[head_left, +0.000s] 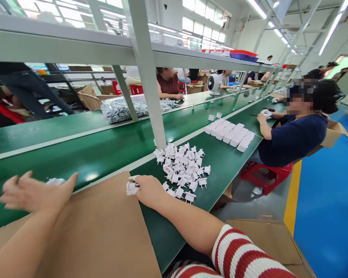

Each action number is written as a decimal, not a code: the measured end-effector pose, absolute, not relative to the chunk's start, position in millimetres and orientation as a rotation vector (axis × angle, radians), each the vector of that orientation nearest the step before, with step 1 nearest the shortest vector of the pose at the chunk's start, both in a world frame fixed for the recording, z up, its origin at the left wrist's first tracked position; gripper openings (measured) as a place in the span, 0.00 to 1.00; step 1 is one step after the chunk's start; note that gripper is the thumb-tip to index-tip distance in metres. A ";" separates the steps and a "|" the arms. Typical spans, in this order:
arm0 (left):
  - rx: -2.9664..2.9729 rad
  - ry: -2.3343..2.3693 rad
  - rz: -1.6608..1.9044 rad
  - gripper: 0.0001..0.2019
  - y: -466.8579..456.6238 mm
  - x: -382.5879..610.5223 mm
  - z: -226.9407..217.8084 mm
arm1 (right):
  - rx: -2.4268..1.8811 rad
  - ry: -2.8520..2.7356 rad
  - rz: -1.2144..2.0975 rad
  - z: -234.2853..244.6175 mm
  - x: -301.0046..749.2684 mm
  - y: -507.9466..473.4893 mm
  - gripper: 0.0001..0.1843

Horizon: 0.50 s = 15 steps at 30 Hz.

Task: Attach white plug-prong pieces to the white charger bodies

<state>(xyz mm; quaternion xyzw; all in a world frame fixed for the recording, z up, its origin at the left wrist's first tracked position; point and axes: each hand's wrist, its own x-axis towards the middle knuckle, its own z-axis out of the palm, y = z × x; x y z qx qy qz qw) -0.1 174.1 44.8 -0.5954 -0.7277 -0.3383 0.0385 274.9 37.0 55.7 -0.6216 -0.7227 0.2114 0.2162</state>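
My left hand [36, 193] is over the near edge of the green belt, its fingers spread and a little blurred. Just behind it a small white part [55, 181] lies on the belt, partly hidden by the hand. My right hand [150, 190] grips a white plug piece [132, 187] with dark metal showing, above the far corner of a brown cardboard sheet [101, 227]. To the right of that hand is a loose heap of white plug pieces with pins [182, 166] on the green table.
A metal post [147, 77] rises behind the heap. Rows of white housings [230, 133] stand farther along, near a co-worker in a dark blue shirt [300, 135]. Across the belt lies a clear bag of grey parts [121, 108]. A cardboard box [266, 239] sits below right.
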 end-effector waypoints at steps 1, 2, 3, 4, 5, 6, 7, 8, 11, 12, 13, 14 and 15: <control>-1.758 -2.203 -1.152 0.46 174.3 14.3 49.0 | -1.694 -2.015 0.597 53.2 274.1 37.4 0.20; -1.902 -2.128 -1.129 0.42 176.9 30.2 52.5 | -1.683 -2.019 0.610 50.8 273.4 37.5 0.19; -2.100 -2.025 -1.093 0.38 182.2 46.9 54.8 | -1.685 -2.014 0.620 48.7 272.8 37.4 0.19; -2.278 -1.921 -1.084 0.36 189.8 64.0 55.5 | -1.688 -1.993 0.627 46.9 272.6 37.4 0.21; -2.508 -1.815 -1.041 0.35 199.3 81.3 54.5 | -1.682 -1.950 0.633 45.3 272.6 37.6 0.23; -2.631 -1.764 -0.998 0.33 210.0 98.8 52.0 | -1.660 -1.886 0.643 43.9 272.9 38.5 0.25; -2.684 -1.752 -0.985 0.32 221.3 116.2 48.4 | -1.616 -1.797 0.663 42.7 273.4 40.2 0.26; -2.739 -1.742 -0.969 0.32 232.5 133.5 44.2 | -1.551 -1.678 0.698 41.8 274.0 42.7 0.24; -2.892 -1.707 -0.937 0.36 262.1 182.8 32.2 | -1.274 -1.198 0.884 42.0 276.8 54.0 0.15; -2.940 -1.690 -0.932 0.38 269.8 197.2 28.9 | -1.185 -1.034 0.951 43.3 278.1 57.8 0.14; -2.985 -1.672 -0.927 0.38 276.0 209.9 26.1 | -1.112 -0.886 1.015 45.4 279.5 61.0 0.14; -3.024 -1.657 -0.925 0.36 280.7 220.5 23.4 | -1.055 -0.762 1.076 47.9 281.0 63.3 0.14; -3.056 -1.649 -0.922 0.33 284.0 228.8 20.9 | -1.011 -0.662 1.136 50.9 282.7 64.7 0.15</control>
